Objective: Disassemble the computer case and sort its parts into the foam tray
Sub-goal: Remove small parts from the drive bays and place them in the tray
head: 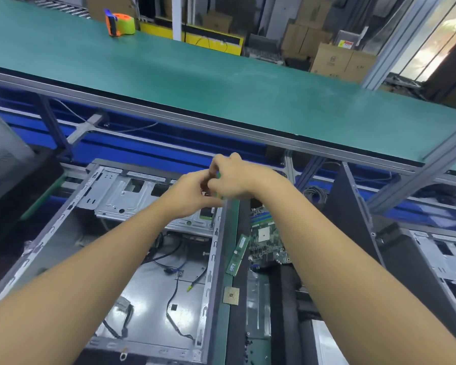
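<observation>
Over case [148, 283] — left hand [187, 197], right hand [234, 177]

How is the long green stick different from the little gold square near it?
The green stick is long and thin; the gold square is short and even-sided. The stick lies slanted and farther away; the square lies nearer. Both lie flat beside the open case.

Two bare forearms reach forward from the lower corners and converge at mid-frame, where the left hand [192, 197] and the right hand [231, 177] meet and touch. The fingers [217, 162] of both curl inward toward each other, the right hand slightly higher and farther out. Blur hides whether they grip anything.
</observation>
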A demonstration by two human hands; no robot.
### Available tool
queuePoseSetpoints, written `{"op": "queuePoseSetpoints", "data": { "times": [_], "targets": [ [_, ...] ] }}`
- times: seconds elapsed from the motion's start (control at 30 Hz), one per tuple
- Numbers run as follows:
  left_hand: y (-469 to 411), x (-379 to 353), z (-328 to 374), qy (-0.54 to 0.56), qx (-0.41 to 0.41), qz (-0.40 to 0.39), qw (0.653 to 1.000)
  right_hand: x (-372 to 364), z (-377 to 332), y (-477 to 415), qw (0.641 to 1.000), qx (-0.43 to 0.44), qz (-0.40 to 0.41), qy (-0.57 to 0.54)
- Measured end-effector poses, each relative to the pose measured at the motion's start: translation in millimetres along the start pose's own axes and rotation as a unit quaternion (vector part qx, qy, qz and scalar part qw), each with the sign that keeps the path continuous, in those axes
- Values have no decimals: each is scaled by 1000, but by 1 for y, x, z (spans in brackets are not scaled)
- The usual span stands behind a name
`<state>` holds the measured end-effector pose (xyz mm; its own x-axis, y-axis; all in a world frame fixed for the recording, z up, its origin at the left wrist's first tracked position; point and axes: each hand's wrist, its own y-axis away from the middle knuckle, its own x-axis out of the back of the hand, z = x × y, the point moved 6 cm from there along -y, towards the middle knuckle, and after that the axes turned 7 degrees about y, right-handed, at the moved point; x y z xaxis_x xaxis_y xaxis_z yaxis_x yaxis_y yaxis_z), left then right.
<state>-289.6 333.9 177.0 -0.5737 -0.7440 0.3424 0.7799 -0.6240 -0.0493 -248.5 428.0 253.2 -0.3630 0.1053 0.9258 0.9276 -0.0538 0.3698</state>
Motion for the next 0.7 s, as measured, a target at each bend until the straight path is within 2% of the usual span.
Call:
{"op": "queuePoseSetpoints", "data": {
  "times": [0.1, 0.17, 0.27, 0.37, 0.47, 0.57, 0.63, 0.7],
  "targets": [
    [-2, -5, -2, -46, 16, 22, 999, 0, 5, 1, 995, -63, 72, -14],
    [-2, -10, -6, -60, 37, -11, 997, 2, 3, 0, 991, -60, 116, 19],
    [4, -11, -7, 49, 30, -75, 996, 2, 0, 0, 997, -12, 72, 10],
    [6, -6, -6, 125, 5, -66, 990, 7, -1, 7, 1000, 25, 0, 3],
    [1, -6, -5, 33, -5, -31, 999, 4, -3, 14, 1000, 15, -12, -15],
    [-4, -12, -3, -63, -7, -25, 998, 0, -1, 14, 996, -77, 39, -29],
    [-7, -16, -2, -78, -15, -45, 996, 1, 1, 13, 987, -137, 79, 28],
    [-6, -17, -2, -32, -19, -106, 994, 1, 0, 11, 985, -134, 98, 42]
  ]
}}
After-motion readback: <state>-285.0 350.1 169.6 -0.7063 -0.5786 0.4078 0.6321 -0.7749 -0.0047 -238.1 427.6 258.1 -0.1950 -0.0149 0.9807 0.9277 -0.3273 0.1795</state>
